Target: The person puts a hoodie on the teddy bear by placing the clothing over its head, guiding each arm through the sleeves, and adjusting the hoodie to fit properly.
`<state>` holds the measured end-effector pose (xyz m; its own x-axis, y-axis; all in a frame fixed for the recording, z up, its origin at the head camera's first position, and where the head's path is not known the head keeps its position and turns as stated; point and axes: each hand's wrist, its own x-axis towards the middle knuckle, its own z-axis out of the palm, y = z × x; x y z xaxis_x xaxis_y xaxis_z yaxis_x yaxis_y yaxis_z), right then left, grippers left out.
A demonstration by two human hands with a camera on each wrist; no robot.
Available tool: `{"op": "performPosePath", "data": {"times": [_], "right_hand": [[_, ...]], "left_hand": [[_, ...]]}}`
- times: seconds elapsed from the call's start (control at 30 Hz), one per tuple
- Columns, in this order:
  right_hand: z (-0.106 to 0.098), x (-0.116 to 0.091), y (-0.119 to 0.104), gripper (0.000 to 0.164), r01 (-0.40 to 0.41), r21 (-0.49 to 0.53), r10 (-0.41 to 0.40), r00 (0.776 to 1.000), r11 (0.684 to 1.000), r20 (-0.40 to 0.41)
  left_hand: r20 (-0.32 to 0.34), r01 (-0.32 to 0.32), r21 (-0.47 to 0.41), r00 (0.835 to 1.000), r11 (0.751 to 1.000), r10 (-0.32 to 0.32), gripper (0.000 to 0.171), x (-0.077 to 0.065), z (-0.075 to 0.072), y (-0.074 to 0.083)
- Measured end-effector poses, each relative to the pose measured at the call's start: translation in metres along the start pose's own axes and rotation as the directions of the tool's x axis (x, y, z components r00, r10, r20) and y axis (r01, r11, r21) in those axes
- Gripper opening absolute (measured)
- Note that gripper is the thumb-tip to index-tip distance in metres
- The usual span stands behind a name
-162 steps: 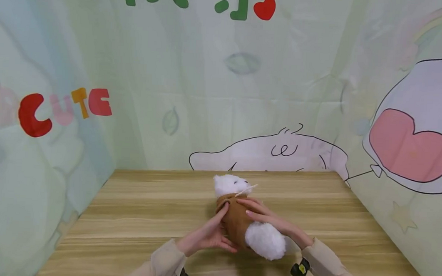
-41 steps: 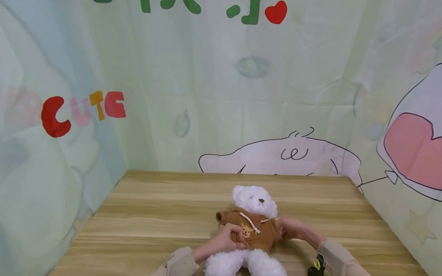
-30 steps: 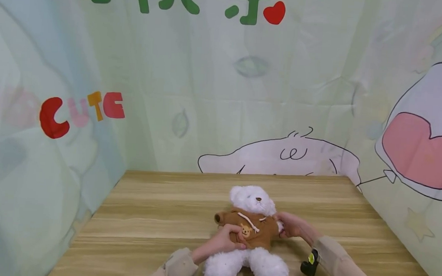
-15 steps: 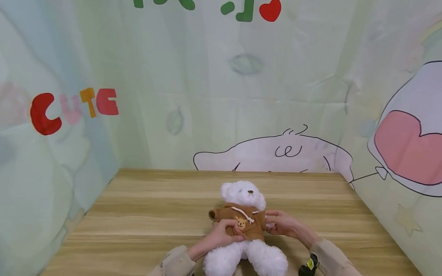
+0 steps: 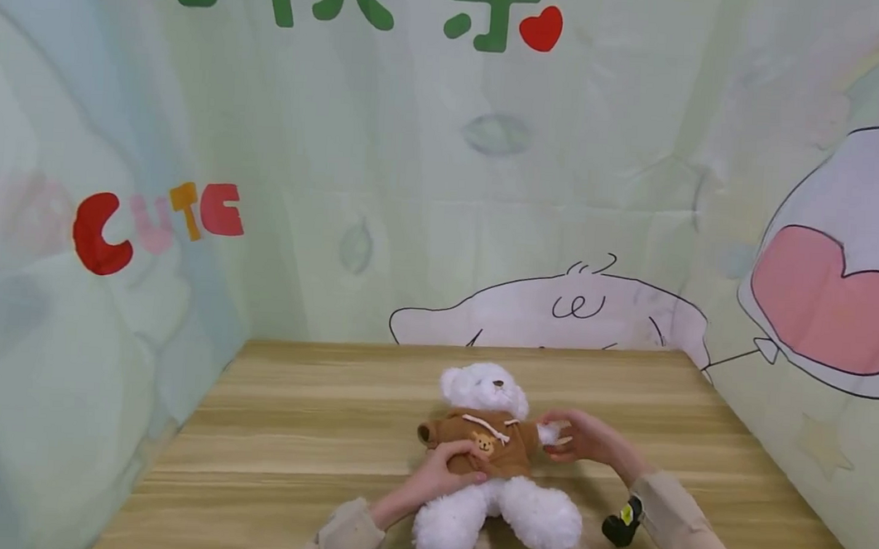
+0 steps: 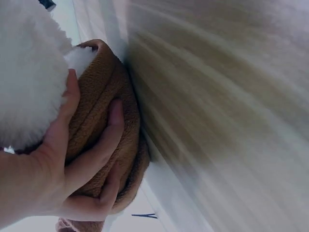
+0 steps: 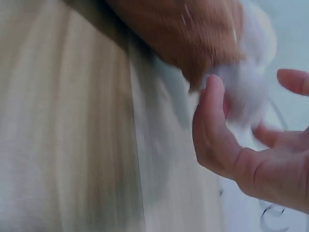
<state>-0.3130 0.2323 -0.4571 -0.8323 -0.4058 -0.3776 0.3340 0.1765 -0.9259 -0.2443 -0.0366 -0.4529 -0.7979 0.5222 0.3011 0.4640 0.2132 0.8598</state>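
Midway across the bench (image 5: 305, 417), my feed showed a white bear (image 5: 499, 489). The left hand (image 5: 437, 472) curled its fingers round the hoodie (image 5: 493, 428); the right hand (image 5: 595, 438) had fingers spread about a paw (image 5: 548, 434). Those could snag the sleeve (image 5: 527, 438) (my one worry), skewing it. The bear lay face up, lengthwise near-to-far, head toward the bench's far edge.

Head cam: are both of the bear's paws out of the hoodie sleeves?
No: a white paw sticks out of the sleeve near the right hand, but the other sleeve shows only a dark opening.
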Motion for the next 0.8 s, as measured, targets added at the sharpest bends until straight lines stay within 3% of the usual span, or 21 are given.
{"op": "performPosePath", "data": {"times": [0.1,0.17,0.23,0.3,0.33,0.4,0.43,0.47,0.53,0.67,0.73,0.8], "right_hand": [[0.019,-0.003,-0.004,0.043,0.082,-0.07,-0.083,0.996,0.994,-0.016],[0.031,-0.001,-0.003,0.06,0.111,-0.156,-0.114,0.993,0.981,-0.01],[0.041,0.001,0.0,0.071,0.127,-0.224,-0.134,0.991,0.966,-0.018],[0.049,0.002,0.005,0.074,0.136,-0.249,-0.149,0.988,0.959,-0.032],[0.053,0.001,0.007,0.075,0.141,-0.248,-0.156,0.987,0.959,-0.044],[0.059,0.001,0.011,0.075,0.162,-0.235,-0.187,0.978,0.958,-0.088],[0.062,0.0,0.012,0.075,0.17,-0.227,-0.199,0.973,0.959,-0.115],[0.065,-0.001,0.013,0.075,0.179,-0.227,-0.216,0.966,0.957,-0.145],[0.072,-0.003,0.013,0.075,0.186,-0.266,-0.25,0.94,0.946,-0.23],[0.08,-0.007,0.013,0.074,0.159,-0.39,-0.307,0.883,0.907,-0.354],[0.081,-0.01,0.015,0.079,0.14,-0.412,-0.301,0.884,0.901,-0.358],[0.081,-0.012,0.017,0.088,0.127,-0.411,-0.277,0.903,0.903,-0.328]], "left_hand": [[-0.028,-0.019,0.014,0.999,1.0,0.019,0.034,0.001,-0.002,-0.002],[-0.076,0.006,0.032,0.997,0.999,-0.004,0.051,0.001,-0.004,-0.002],[-0.164,0.067,0.13,0.985,0.989,-0.045,0.072,0.0,-0.007,-0.002],[-0.272,0.154,0.25,0.959,0.956,-0.083,0.088,-0.003,-0.011,-0.001],[-0.326,0.2,0.318,0.941,0.927,-0.091,0.092,-0.005,-0.013,-0.001],[-0.41,0.29,0.418,0.906,0.861,-0.106,0.091,-0.01,-0.016,0.0],[-0.43,0.316,0.443,0.896,0.839,-0.111,0.086,-0.011,-0.018,-0.001],[-0.438,0.324,0.447,0.892,0.834,-0.112,0.079,-0.013,-0.019,-0.001],[-0.428,0.324,0.421,0.895,0.847,-0.13,0.067,-0.014,-0.021,-0.002],[-0.357,0.312,0.194,0.906,0.93,-0.229,0.054,-0.015,-0.023,-0.006],[-0.333,0.308,0.114,0.908,0.945,-0.256,0.05,-0.014,-0.024,-0.008],[-0.328,0.297,0.108,0.912,0.949,-0.248,0.047,-0.014,-0.023,-0.011]]}}
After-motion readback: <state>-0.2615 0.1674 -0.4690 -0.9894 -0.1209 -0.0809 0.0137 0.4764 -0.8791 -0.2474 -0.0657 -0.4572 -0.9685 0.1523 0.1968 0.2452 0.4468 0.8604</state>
